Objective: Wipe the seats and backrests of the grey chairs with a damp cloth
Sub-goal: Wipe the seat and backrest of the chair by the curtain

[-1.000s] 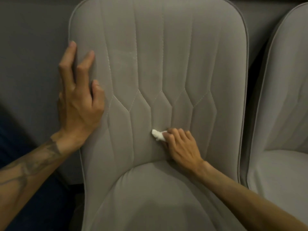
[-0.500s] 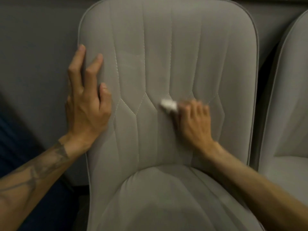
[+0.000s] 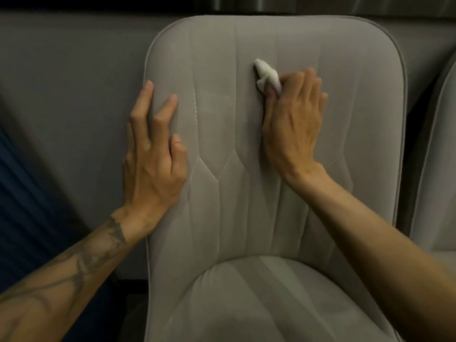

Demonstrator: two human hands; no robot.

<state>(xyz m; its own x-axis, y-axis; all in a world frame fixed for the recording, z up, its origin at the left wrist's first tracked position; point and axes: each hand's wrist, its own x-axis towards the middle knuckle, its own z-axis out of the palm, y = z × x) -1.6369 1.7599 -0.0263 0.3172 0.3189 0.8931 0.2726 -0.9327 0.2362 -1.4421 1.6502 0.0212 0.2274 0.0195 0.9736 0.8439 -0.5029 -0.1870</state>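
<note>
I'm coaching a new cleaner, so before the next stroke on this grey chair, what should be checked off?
1. Grip on the cloth by the right hand: ok, fingers curl round it and a white end pokes out.
2. Cloth against the backrest: ok, it touches the upper middle.
3. Left hand steadying the chair: ok, it rests on the backrest's left edge.
4. Cloth damp enough: cannot tell.
5. Seat wiped: cannot tell.
6. Neighbouring chair wiped: cannot tell, only its edge shows.
</note>
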